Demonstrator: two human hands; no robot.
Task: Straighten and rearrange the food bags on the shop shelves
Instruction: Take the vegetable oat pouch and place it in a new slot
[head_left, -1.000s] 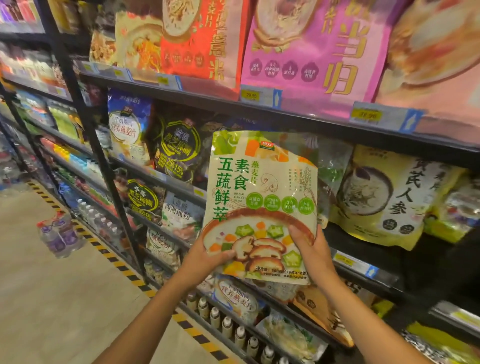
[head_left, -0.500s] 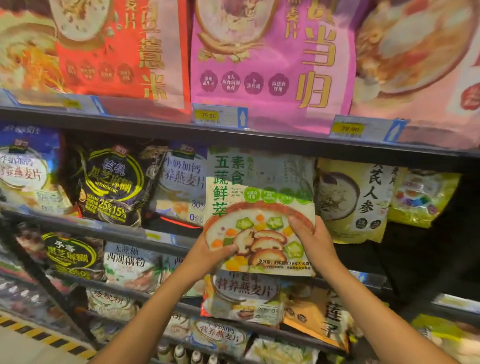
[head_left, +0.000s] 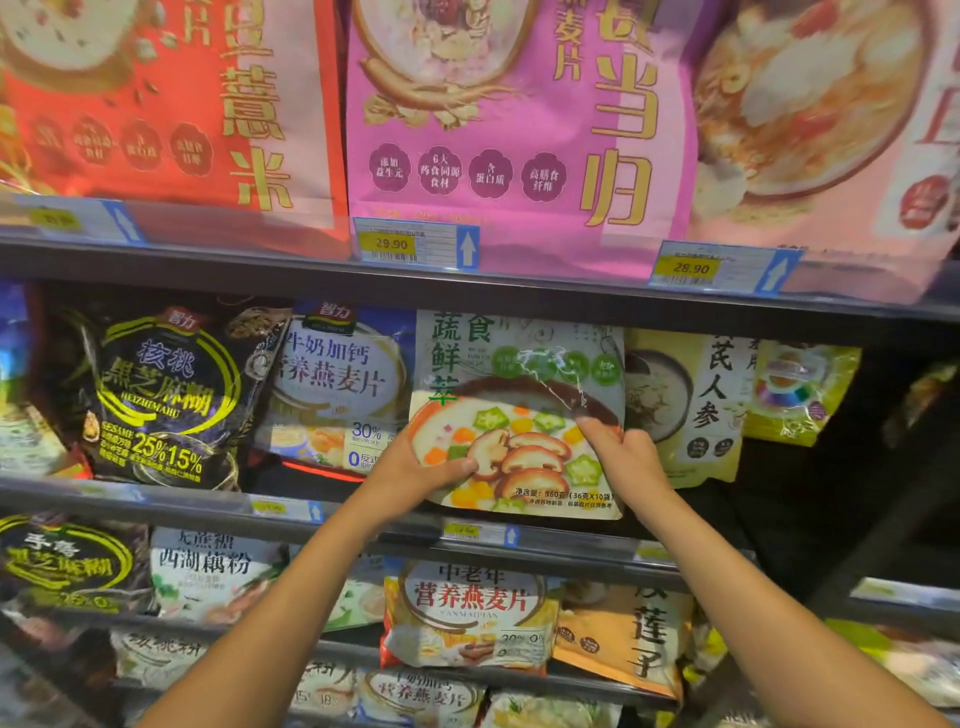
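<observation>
A white-green vegetable cereal bag (head_left: 524, 410) with mushrooms and okra printed on it stands on the middle shelf (head_left: 156, 501), its top under the shelf above. My left hand (head_left: 415, 470) grips its lower left corner, thumb on the front. My right hand (head_left: 621, 454) holds its right edge, fingers pressing the front. To its left stands a blue-white oat bag (head_left: 337, 384), then a black sesame bag (head_left: 166, 395). To its right leans a yellow ginseng bag (head_left: 691, 400).
Large red (head_left: 171, 104), pink (head_left: 514, 114) and pale pink (head_left: 831, 119) bags fill the top shelf, with price tags (head_left: 415, 243) on its rail. Lower shelves hold more cereal bags (head_left: 467, 616). A dark gap lies on the middle shelf at the right (head_left: 810, 519).
The bag has gone from held out in front of the shelves to standing inside the middle shelf between its neighbours. The camera has moved closer and turned to face the shelf.
</observation>
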